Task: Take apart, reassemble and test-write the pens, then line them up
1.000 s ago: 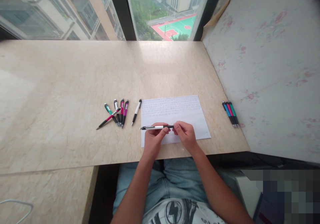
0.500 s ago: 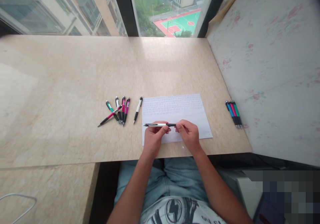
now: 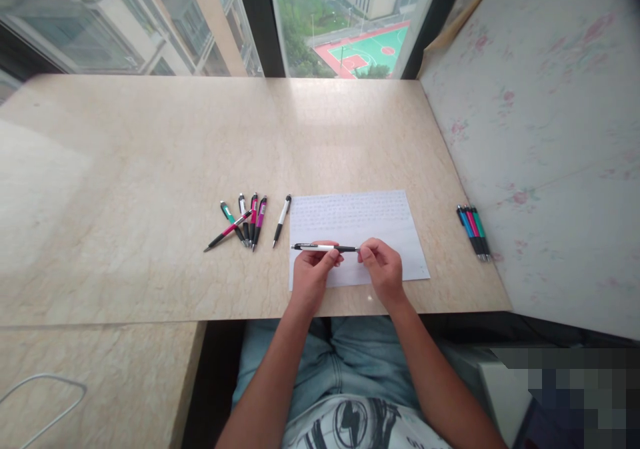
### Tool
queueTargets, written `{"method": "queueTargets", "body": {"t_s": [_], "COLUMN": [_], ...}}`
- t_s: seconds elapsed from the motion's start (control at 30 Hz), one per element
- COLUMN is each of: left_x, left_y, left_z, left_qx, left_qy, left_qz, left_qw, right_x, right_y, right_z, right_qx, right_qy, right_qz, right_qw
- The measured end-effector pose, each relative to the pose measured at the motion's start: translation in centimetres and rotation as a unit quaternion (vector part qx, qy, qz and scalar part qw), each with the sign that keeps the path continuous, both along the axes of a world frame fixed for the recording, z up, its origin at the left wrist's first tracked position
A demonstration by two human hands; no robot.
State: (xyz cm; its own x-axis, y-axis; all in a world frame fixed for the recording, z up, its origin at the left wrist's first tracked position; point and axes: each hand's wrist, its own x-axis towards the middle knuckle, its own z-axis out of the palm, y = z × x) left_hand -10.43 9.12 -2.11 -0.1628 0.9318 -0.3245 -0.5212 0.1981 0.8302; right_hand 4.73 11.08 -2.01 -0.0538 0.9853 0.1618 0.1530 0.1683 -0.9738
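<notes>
OK, slim blk/wht pen [image 3: 325, 247] in L grip [image 3: 311, 273]

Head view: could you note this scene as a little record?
Left hand: holds slim white-and-black pen
Right hand: pinches that pen at its tip end
Beneath: white rectangular paper sheet, writing across upper part
Left of sheet: separate white-and-black pen; cluster of five multicoloured pens
Far right: row of blue, pink and green pens
Surface: beige marbled tabletop
</notes>
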Motion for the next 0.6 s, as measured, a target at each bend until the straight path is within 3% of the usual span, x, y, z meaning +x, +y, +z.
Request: {"method": "queueTargets", "body": {"t_s": [0.4, 0.6], "left_x": [0.08, 0.02], "left_y": [-0.13, -0.14], "left_z": [-0.22, -0.32], "left_qx": [0.008, 0.014], "left_qy": [0.055, 0.053], "left_qz": [0.0, -0.001], "left_qw": [0.998, 0.998], "right_x": [-0.14, -0.26], "right_y": [-0.04, -0.05], "right_z": [-0.01, 0.31], "right_qx": [0.008, 0.055], "right_qy": [0.013, -0.012], "right_qz": [-0.015, -0.034], "right_qw": [1.0, 0.998]}}
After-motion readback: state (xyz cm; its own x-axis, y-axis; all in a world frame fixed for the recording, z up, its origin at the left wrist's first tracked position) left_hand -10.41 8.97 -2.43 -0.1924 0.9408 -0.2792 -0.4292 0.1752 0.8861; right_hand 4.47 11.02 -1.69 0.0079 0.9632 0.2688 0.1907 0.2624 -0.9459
